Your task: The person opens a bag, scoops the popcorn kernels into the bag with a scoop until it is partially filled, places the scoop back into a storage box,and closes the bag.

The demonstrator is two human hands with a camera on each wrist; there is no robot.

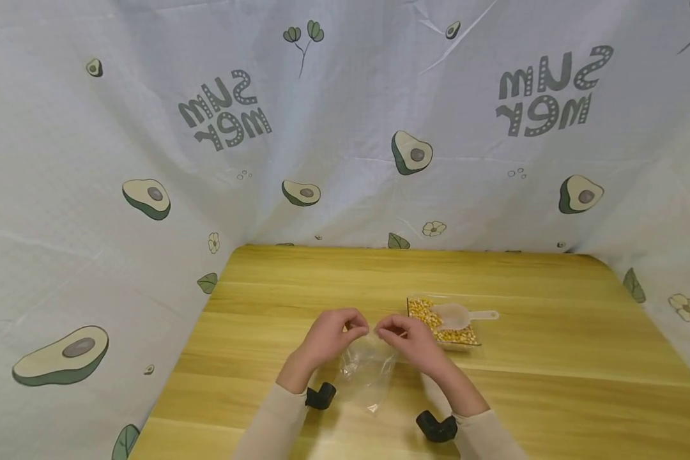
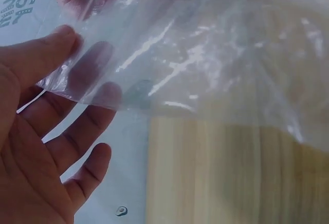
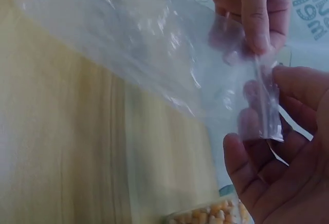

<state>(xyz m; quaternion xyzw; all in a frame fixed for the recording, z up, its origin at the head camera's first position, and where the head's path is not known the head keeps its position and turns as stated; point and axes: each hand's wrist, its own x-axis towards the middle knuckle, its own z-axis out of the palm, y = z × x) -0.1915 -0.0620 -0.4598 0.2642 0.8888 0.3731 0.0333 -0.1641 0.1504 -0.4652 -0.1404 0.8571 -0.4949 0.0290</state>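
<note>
A clear plastic zip bag (image 1: 370,377) hangs over the table between both hands, its top edge up and its body drooping toward me. My left hand (image 1: 337,332) pinches one side of the top edge between thumb and fingers. At the other side of that edge, my right hand (image 1: 411,338) pinches it too. In the right wrist view the bag (image 3: 154,39) shows a seal strip near its mouth, with fingers visible through the film. The bag looks flat, with nothing seen inside.
Just right of my right hand stands a clear box of yellow corn kernels (image 1: 422,311). A white scoop (image 1: 454,315) lies on the kernels, its handle past the box's right side. The wooden table (image 1: 552,306) meets a printed curtain (image 1: 345,128) behind.
</note>
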